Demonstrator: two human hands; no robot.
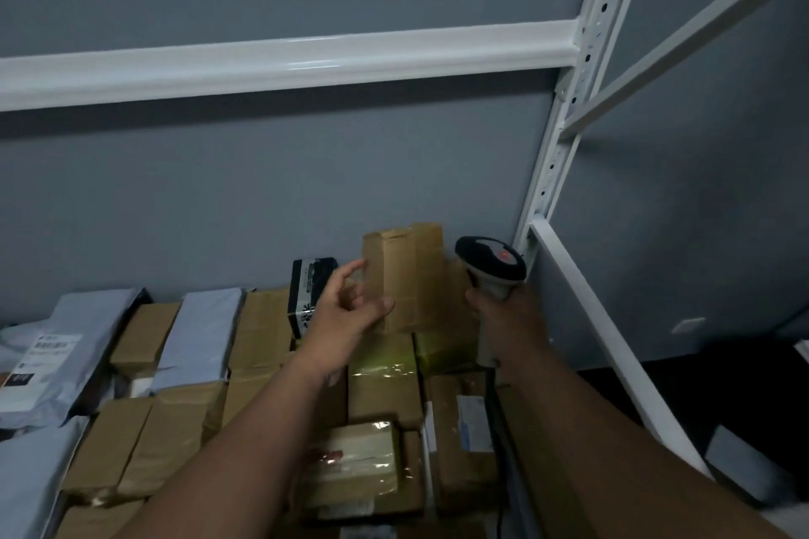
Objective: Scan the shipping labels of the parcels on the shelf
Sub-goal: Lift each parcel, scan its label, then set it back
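Head view showed the right hand [503, 311] with its grip wrapped around the handle of a grey-and-black corded handheld barcode scanner [492, 265], the scanner's head raised and turned toward a tall brown taped cardboard parcel [405, 276] standing upright near the back of the shelf. The left hand [346, 306] hovered just beside that parcel's left edge, its grip apart: thumb and fingers were spread and loosely bent, and whether the fingertips touched the cardboard could not be told. The hand appeared placed to steady or turn the parcel so that its shipping label would face the scanner; no label was visible on the side toward the camera. A black-and-white printed carton [308, 297] stood just behind the left hand, against the grey wall [219, 197]. Below both forearms, more brown cardboard boxes [144, 451] lay packed side by side, some wrapped in glossy clear tape, one near the right forearm carrying a pale label [475, 424]. Grey plastic mailer bags [52, 363] lay at the left, one with a white label facing up. White metal shelf uprights and beams [284, 57] framed the bay. Judging by the pose, the scan of this parcel had not yet been made.
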